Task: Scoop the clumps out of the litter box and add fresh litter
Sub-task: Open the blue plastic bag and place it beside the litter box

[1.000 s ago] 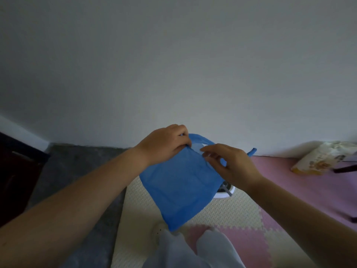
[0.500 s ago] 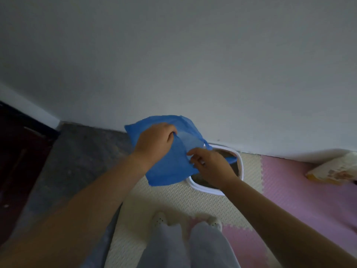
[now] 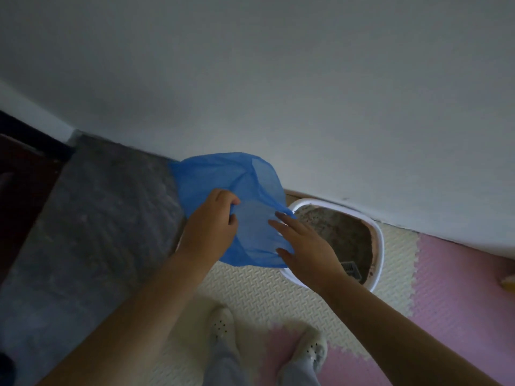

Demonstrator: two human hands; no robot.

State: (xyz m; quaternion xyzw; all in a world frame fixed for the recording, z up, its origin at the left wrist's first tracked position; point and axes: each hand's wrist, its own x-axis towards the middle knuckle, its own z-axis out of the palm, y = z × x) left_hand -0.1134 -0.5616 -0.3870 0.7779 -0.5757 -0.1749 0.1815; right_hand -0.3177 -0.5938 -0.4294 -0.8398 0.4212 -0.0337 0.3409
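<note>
Holding a blue bag point(image 3: 223, 176) up over the floor: left hand point(image 3: 211, 224) grips its bunched edge, fingers curled round the plastic. Right hand point(image 3: 303, 246) has its fingers straight and spread, touching the bag's near side. Litter box point(image 3: 379, 246) sits on the cream foam mat point(image 3: 250, 288) against the far wall, just right of the bag. Grey slotted scoop point(image 3: 349, 267) lies in its near corner, untouched. Judged: preparation only; scooping and fresh litter both remain.

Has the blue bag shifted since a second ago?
Yes. The blue bag hid most of the litter box then; now it hangs at its left rim, toward the grey rug.
</note>
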